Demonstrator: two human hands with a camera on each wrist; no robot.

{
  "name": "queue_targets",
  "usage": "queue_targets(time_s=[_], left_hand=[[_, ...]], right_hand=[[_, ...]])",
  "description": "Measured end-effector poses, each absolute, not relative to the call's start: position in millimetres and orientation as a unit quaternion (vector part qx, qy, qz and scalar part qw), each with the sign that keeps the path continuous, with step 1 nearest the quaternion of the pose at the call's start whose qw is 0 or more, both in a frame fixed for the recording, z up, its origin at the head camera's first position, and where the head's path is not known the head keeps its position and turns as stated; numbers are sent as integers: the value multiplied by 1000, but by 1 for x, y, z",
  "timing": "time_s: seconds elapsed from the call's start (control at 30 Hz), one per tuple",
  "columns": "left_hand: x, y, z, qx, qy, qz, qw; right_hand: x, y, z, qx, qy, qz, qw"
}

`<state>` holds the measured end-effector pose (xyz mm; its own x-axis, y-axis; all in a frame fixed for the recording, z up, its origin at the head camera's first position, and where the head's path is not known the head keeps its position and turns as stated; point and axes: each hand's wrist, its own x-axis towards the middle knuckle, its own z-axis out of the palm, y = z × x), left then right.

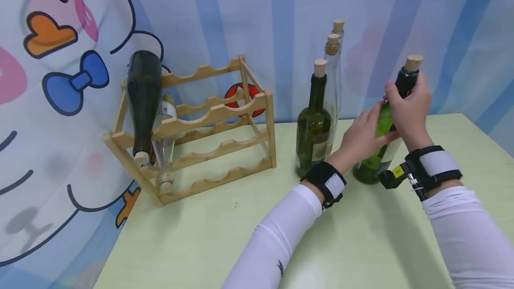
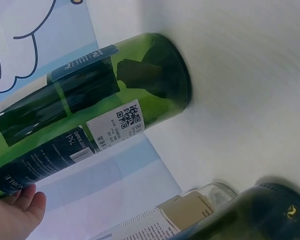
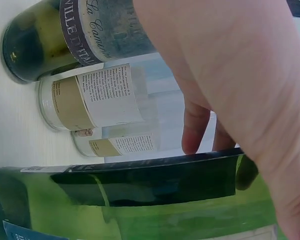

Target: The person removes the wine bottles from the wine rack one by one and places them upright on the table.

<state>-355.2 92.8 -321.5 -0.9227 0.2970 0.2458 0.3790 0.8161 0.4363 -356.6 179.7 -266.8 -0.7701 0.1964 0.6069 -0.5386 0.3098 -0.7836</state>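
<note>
A green wine bottle (image 1: 367,171) with a cork stands leaning slightly, its base at the tabletop. My right hand (image 1: 411,113) grips it around the dark neck, below the cork. Lower down, my left hand (image 1: 357,137) holds the upper body, thumb across the front and fingers passing behind. In the left wrist view the bottle's labels (image 2: 115,122) and base show, with left fingers at its side. The right wrist view has the left hand (image 3: 225,65) large over the green glass (image 3: 155,220). Left of the hands stands a dark green corked bottle (image 1: 314,121).
Two clear corked bottles (image 1: 337,66) stand behind the dark green one. At left, a wooden wine rack (image 1: 225,148) holds a dark bottle (image 1: 143,92) and a clear bottle (image 1: 164,155), necks facing forward and down. A patterned cloth (image 1: 257,26) hangs behind the pale table (image 1: 225,235).
</note>
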Motion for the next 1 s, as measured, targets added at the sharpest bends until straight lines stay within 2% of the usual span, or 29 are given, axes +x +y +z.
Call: queue_targets(time_s=[0.23, 0.37, 0.47, 0.6, 0.73, 0.87, 1.0], left_hand=[[-350, 87, -322, -181, -958, -196, 107], [-326, 78, -308, -209, -961, -98, 152], [-296, 61, -291, -260, -937, -56, 227], [-253, 18, -269, -321, -867, -87, 371], [-222, -39, -254, -335, -776, -151, 512], [-202, -97, -247, -292, -702, -204, 616], [-186, -151, -247, -193, -689, -218, 663]], right_hand=[[-350, 171, -264, 123, -740, 579, 318], [-353, 172, -267, 128, -737, 580, 322], [-357, 176, -271, 130, -734, 579, 330], [-368, 180, -278, 121, -737, 577, 331], [-372, 182, -280, 106, -746, 574, 320], [-372, 182, -279, 99, -752, 569, 318], [-371, 181, -279, 100, -749, 569, 324]])
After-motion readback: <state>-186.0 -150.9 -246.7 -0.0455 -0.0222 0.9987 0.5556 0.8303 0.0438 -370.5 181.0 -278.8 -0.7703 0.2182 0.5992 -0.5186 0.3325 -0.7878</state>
